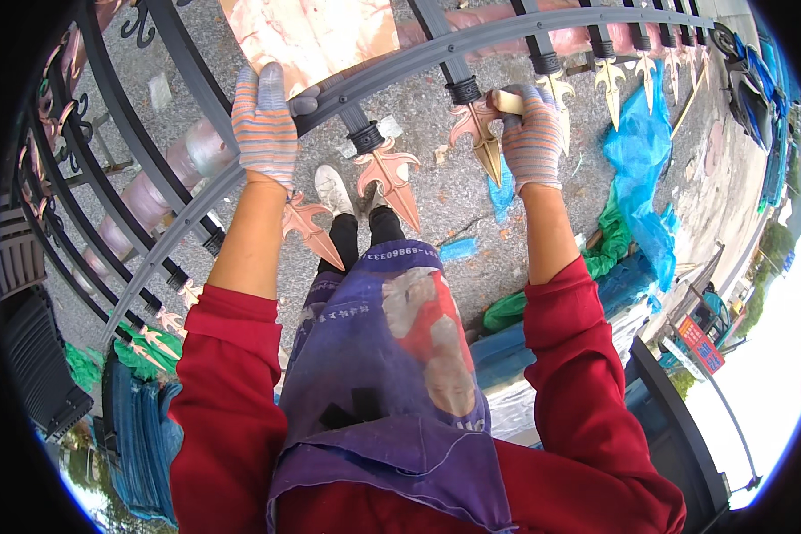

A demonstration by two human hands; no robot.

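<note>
My left hand [266, 129], in a striped glove with grey fingertips, lies across the curved dark rail of a metal fence [374, 82]. Its fingers stretch out flat beside the corner of a shiny copper-coloured sheet [316, 34]. My right hand [532, 142], gloved alike, is closed round a short tan wooden handle [507, 101]; the tool's other end is hidden. Right by it, a spearhead finial [478, 133] is pink-copper at the top and gold toward its tip. Another finial [388, 178], all copper-pink, points toward me between my hands.
Gold finials [610, 89] line the rail to the right. Blue plastic sheeting [641, 133] and green netting [607, 227] lie on the rough ground at right. More fence bars [120, 102] stretch along the left. A parked motorbike [748, 93] stands at the far right.
</note>
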